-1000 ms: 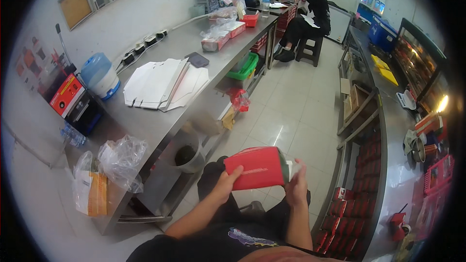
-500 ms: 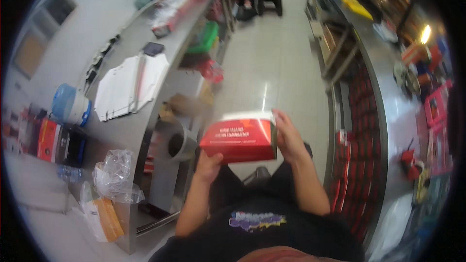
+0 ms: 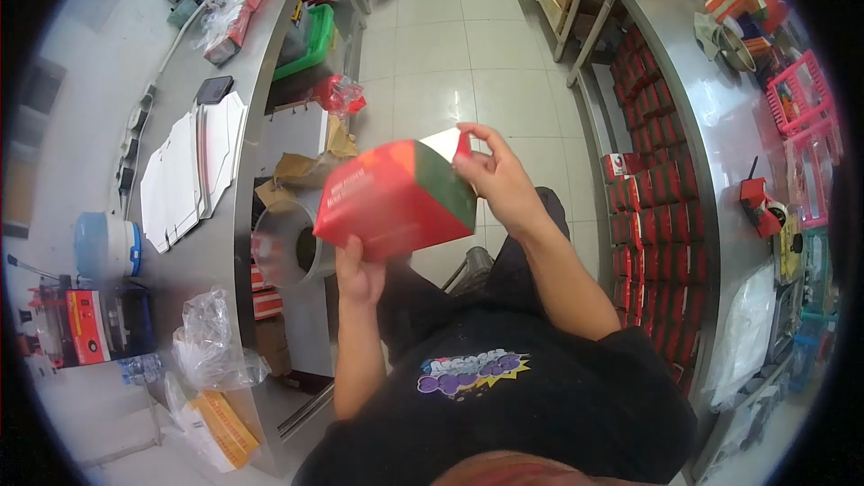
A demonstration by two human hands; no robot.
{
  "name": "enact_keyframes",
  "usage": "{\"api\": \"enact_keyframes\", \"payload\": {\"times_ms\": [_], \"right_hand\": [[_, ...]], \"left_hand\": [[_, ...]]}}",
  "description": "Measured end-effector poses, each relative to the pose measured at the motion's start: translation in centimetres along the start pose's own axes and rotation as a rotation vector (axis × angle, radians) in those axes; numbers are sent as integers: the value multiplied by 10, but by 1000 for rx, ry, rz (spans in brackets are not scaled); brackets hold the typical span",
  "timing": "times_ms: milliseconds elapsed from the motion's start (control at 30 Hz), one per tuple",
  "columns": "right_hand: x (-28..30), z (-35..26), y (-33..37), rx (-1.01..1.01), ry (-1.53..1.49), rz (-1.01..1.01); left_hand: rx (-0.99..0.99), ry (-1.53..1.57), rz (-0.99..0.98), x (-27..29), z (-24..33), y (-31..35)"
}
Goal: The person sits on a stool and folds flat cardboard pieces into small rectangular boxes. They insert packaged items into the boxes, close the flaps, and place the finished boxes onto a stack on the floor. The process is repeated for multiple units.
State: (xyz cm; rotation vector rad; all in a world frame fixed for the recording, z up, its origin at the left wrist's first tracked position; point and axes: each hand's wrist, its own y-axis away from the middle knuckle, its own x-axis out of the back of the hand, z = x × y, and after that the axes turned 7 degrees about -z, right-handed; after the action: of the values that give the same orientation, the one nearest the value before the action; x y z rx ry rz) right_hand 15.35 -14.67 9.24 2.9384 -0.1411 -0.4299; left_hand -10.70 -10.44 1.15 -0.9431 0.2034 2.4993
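A red carton box (image 3: 387, 193) with a dark green end panel and a white flap is held tilted in front of my body. My left hand (image 3: 362, 274) grips its lower near edge, thumb against the red face and the other fingers partly hidden by the box. At the far right corner, my right hand (image 3: 499, 182) pinches the flap between thumb and fingers. The box's underside is out of sight.
A steel table at left bears white card sheets (image 3: 184, 180), a dark phone (image 3: 214, 90) and clear plastic bags (image 3: 211, 337). Below stands a grey bin (image 3: 288, 256). Many red boxes (image 3: 657, 261) are stacked under the right-hand counter (image 3: 670, 63).
The box has turned so that its green end shows and its right end has risen. My right hand has moved up onto the flap; my left has shifted slightly left. The view has shifted.
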Motion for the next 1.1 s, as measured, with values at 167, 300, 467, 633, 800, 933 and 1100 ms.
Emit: {"api": "enact_keyframes", "payload": {"times_ms": [167, 300, 467, 633, 800, 933, 1100], "right_hand": [[6, 42, -21, 119, -478, 135], [15, 39, -3, 179, -352, -123], [9, 32, 11, 183, -65, -156], [7, 19, 24, -19, -122, 69], [8, 32, 34, 74, -55, 140], [15, 38, 46, 125, 63, 16], [27, 51, 35, 106, -43, 196]], "left_hand": [[-49, -287, -150, 13, -9, 1], [154, -170, 95, -16, 2, -7], [241, -197, 198, -4, -10, -15], [114, -149, 160, -10, -14, -8], [111, -184, 118, -10, -26, -8], [142, -258, 131, -20, -36, -18], [-57, -550, 111, -21, -63, -39]]}}
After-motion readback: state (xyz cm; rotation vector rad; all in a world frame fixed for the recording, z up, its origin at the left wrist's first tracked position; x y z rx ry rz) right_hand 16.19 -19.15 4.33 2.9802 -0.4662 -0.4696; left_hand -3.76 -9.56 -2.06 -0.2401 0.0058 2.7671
